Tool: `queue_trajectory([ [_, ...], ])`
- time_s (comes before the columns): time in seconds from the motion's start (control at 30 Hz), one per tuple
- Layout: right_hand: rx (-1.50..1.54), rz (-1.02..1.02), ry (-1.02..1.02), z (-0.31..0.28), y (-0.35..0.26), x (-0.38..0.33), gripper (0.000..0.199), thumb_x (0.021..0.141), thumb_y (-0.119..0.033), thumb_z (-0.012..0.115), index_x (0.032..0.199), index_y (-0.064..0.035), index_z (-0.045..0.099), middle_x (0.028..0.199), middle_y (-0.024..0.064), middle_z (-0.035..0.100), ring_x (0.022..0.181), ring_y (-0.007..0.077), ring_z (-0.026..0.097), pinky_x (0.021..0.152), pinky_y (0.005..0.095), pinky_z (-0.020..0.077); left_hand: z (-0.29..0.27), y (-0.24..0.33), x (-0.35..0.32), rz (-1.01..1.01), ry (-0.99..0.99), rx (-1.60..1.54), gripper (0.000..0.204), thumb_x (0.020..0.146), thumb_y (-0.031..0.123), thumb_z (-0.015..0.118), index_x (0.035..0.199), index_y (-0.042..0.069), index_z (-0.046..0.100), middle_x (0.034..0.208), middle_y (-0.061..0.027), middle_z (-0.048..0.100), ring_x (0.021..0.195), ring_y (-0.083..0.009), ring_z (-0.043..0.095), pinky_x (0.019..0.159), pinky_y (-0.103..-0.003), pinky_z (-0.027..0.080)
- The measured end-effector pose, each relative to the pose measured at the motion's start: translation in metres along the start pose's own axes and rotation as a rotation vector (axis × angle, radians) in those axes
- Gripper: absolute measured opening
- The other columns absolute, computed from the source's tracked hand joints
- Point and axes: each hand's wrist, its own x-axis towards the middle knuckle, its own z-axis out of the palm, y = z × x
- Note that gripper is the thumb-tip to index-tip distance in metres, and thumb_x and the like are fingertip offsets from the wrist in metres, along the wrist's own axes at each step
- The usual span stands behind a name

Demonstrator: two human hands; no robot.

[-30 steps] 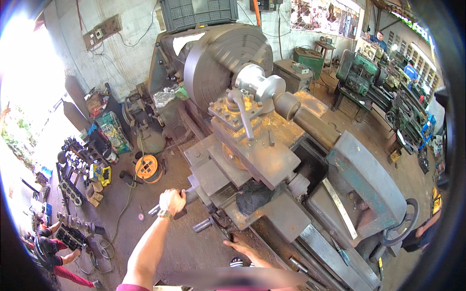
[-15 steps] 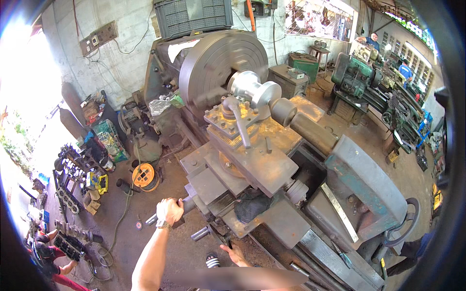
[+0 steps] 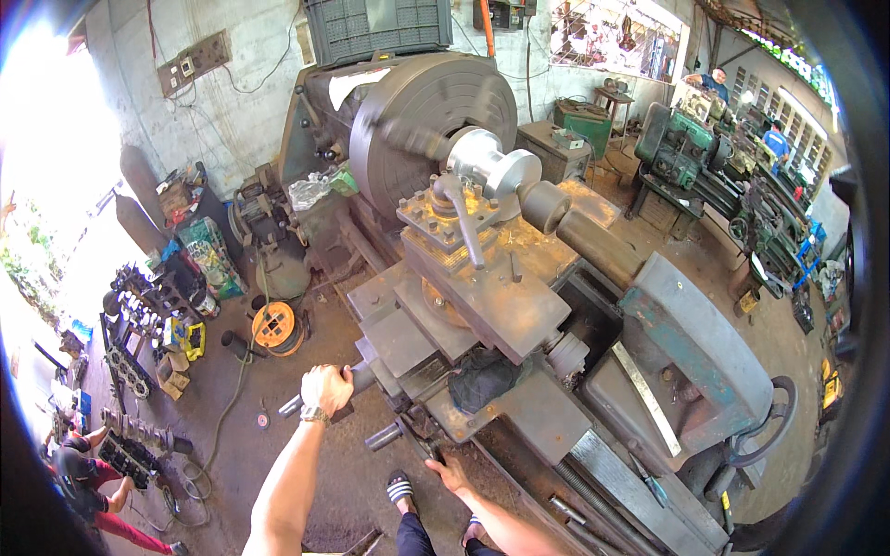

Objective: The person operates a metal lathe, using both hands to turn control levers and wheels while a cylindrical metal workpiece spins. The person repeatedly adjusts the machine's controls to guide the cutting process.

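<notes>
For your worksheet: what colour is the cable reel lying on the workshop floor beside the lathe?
Orange, with a dark centre: the cable reel, shown best in the head view.

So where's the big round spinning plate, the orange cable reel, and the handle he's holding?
Big round plate (image 3: 436,120), head view, on its grey face.
Orange cable reel (image 3: 274,327), head view, on its side disc.
Handle (image 3: 360,376), head view, on the bar beside the left hand (image 3: 326,389).

Lathe (image 3: 519,306) — rust-brown and grey, tailstock (image 3: 691,343) in chipped teal. Chuck (image 3: 431,116) dark grey; workpiece (image 3: 487,167) bright silver. Cable reel (image 3: 275,326) orange. Crate (image 3: 385,28) dark green. Sandal (image 3: 400,487) — black with white stripes.
</notes>
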Motion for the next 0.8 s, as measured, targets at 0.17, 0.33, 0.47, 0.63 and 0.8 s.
queue_trajectory([
  [0.17,0.031,0.124,-0.033,0.000,-0.003,-0.002,0.074,0.081,-0.062,0.061,0.121,-0.0003,0.059,0.114,0.0194,0.065,0.112,0.0311,0.059,0.095,0.0375,0.0424,0.003,-0.001,0.002,-0.007,-0.018,-0.012,0.049,0.087,0.040,0.050,0.069,-0.001,0.069,0.076,-0.0235,0.066,0.077,-0.0383,0.066,0.075,-0.045,0.052],
  [0.33,-0.011,0.102,-0.019,0.001,0.008,0.004,0.077,0.080,-0.065,0.059,0.124,-0.0025,0.059,0.117,0.0192,0.065,0.113,0.0298,0.059,0.095,0.0375,0.0432,0.002,0.000,0.002,-0.014,-0.039,0.050,0.047,0.088,0.038,0.049,0.070,0.000,0.070,0.077,-0.0224,0.067,0.077,-0.0381,0.066,0.075,-0.045,0.052],
  [0.47,0.000,0.080,-0.059,-0.001,0.011,0.006,0.078,0.080,-0.065,0.060,0.122,0.0006,0.059,0.116,0.0203,0.065,0.114,0.0310,0.059,0.096,0.0377,0.0433,-0.001,0.002,-0.001,0.018,0.004,0.020,0.048,0.089,0.038,0.048,0.071,-0.001,0.069,0.078,-0.0220,0.067,0.078,-0.0372,0.066,0.075,-0.045,0.052],
  [0.63,-0.059,0.085,0.017,0.001,-0.001,0.007,0.074,0.080,-0.063,0.060,0.118,0.0018,0.061,0.112,0.0205,0.065,0.109,0.0315,0.059,0.093,0.0376,0.0439,-0.003,0.003,0.000,0.002,-0.021,-0.002,0.045,0.088,0.037,0.049,0.071,0.001,0.070,0.078,-0.0213,0.068,0.079,-0.0362,0.066,0.076,-0.045,0.051],
  [0.8,0.007,0.048,0.050,0.003,0.006,0.009,0.070,0.082,-0.062,0.061,0.117,-0.0007,0.062,0.109,0.0191,0.066,0.106,0.0294,0.061,0.092,0.0365,0.0444,-0.004,0.002,0.003,-0.004,-0.049,-0.003,0.047,0.088,0.039,0.049,0.072,0.000,0.070,0.077,-0.0218,0.067,0.077,-0.0371,0.066,0.075,-0.045,0.052],
])
